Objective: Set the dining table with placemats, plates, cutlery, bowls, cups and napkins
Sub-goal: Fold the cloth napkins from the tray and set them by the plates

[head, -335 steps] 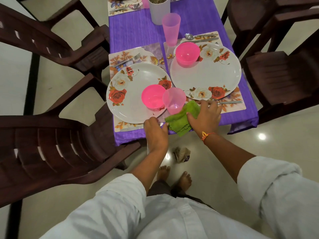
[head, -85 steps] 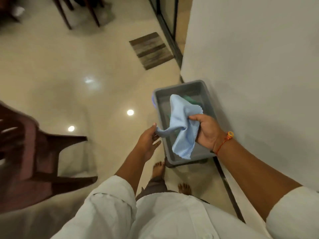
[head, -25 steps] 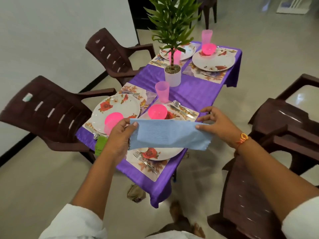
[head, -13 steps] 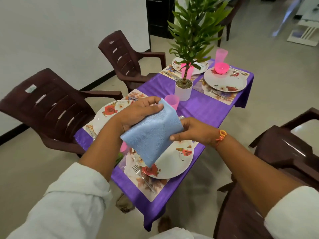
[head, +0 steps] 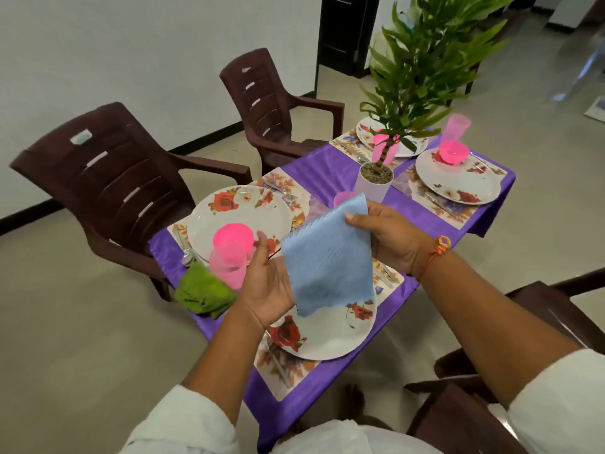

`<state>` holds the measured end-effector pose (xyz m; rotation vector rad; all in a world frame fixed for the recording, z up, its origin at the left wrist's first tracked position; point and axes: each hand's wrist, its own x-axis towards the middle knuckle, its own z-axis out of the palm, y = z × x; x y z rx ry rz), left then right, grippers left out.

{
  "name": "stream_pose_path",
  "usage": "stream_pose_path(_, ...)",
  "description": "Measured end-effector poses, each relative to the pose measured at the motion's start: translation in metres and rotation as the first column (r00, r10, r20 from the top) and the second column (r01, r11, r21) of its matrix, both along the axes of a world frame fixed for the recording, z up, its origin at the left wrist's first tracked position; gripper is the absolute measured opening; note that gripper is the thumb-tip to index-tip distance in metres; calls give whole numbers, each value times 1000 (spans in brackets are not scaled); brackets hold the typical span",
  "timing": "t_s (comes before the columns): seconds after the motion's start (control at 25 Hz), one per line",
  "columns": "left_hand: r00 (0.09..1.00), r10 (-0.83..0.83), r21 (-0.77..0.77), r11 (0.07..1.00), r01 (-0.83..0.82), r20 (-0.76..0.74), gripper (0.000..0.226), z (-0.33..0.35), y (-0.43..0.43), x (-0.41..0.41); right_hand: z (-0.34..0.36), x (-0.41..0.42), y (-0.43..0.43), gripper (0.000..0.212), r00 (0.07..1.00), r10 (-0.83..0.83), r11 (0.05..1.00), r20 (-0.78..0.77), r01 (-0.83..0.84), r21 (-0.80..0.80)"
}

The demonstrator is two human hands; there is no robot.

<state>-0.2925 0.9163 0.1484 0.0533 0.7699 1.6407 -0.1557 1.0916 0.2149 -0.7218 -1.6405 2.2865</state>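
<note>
A folded light-blue napkin [head: 327, 257] hangs in the air above the nearest floral plate [head: 330, 332]. My right hand [head: 389, 237] pinches its upper right edge with thumb on top. My left hand [head: 268, 283] lies palm up, fingers relaxed, under the napkin's lower left side. A green napkin [head: 203, 293] lies at the table's near-left corner beside a pink cup [head: 227, 267] and a pink bowl [head: 233, 237] on the left plate [head: 239, 214]. Floral placemats with cutlery lie under the plates on the purple tablecloth [head: 337, 172].
A potted plant [head: 376, 178] stands mid-table. Two more set places with a pink bowl [head: 453, 152] and cup [head: 455, 129] are at the far end. Brown plastic chairs stand on the left [head: 108, 178], behind [head: 271, 106] and at my right [head: 491, 355].
The napkin has been turned and now hangs lower over the near plate. My left hand has dropped from its top edge to beneath it, palm up. My right hand has risen to its top edge.
</note>
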Motion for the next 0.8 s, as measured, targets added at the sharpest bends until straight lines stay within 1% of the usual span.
stream_pose_path(0.04,996,16,-20,1000,-18,-85,62,1,2,-6,-5,-2,7,20,1000,26,1000,11,-26,-17)
stream_pose_path(0.08,976,34,-56,997,-47,-213,46,0,6,-13,-9,-4,14,23,998,54,998,19,-53,-41)
stream_pose_path(0.12,939,28,-90,994,-63,-344,37,4,11,-17,-12,-6,22,26,997,78,995,20,-77,-65)
stream_pose_path(0.16,888,23,-109,991,-82,-459,31,6,17,-20,-16,-8,30,28,996,92,992,18,-90,-88)
stream_pose_path(0.24,798,46,-140,977,-162,-600,24,9,30,-23,-24,-15,52,31,993,104,990,55,-98,-98)
stream_pose_path(0.32,726,124,-162,936,-311,-677,22,7,46,-20,-32,-26,76,30,986,88,996,138,-86,-20)
stream_pose_path(0.36,698,169,-174,903,-392,-696,25,5,55,-16,-36,-30,88,32,982,55,998,182,-61,25)
stream_pose_path(0.44,647,235,-224,808,-545,-726,41,1,77,-7,-39,-38,116,42,973,32,997,228,-47,58)
stream_pose_path(0.52,592,253,-237,745,-623,-765,45,-1,89,-3,-37,-42,140,40,971,112,988,213,-133,85)
stream_pose_path(0.56,561,235,-231,738,-635,-794,46,1,93,-2,-36,-45,151,37,964,158,973,212,-189,134)
stream_pose_path(0.64,491,148,-243,726,-643,-858,44,9,99,0,-33,-49,172,28,949,202,914,242,-271,302)
stream_pose_path(0.72,414,87,-239,702,-671,-906,34,21,102,3,-29,-52,183,21,937,218,835,272,-323,445)
stream_pose_path(0.8,350,37,-233,679,-696,-936,26,29,105,3,-22,-56,189,20,928,232,769,291,-358,529)
